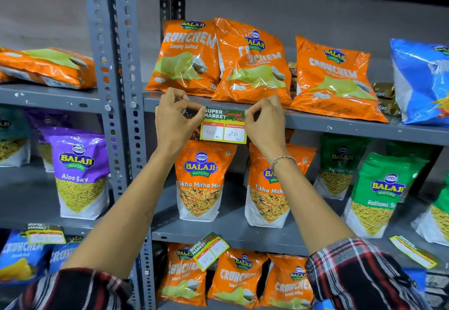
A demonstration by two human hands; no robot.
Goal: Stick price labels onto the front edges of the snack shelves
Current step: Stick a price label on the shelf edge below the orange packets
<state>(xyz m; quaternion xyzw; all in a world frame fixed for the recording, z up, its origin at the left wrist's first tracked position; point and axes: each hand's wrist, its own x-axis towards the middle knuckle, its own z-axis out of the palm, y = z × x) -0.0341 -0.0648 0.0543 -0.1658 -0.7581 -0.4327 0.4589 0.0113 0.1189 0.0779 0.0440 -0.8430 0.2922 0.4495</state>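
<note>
Pinching the top corners between thumb and forefinger, both hands hold one price label (223, 126) flat against the front edge of the top shelf (340, 127). The left hand (173, 121) is closed on the label's upper left corner and the right hand (266, 121) on its upper right, so the card is kept level and stretched while its top strip is lined up with the grey metal lip. The lower half of the label, with its two handwritten price boxes, hangs free below the fingers and overlaps the gap above the Tikha Mitha Mix pouches (200, 181), which stand directly beneath the wrists. Just above the knuckles, the Crunchem bags (252, 66) sit on the shelf the label is meant for, which probably explains the spot chosen. Whether the adhesive has gripped yet cannot be told. Far below the forearms, a second label (210, 251) hangs tilted from a lower shelf edge.
</note>
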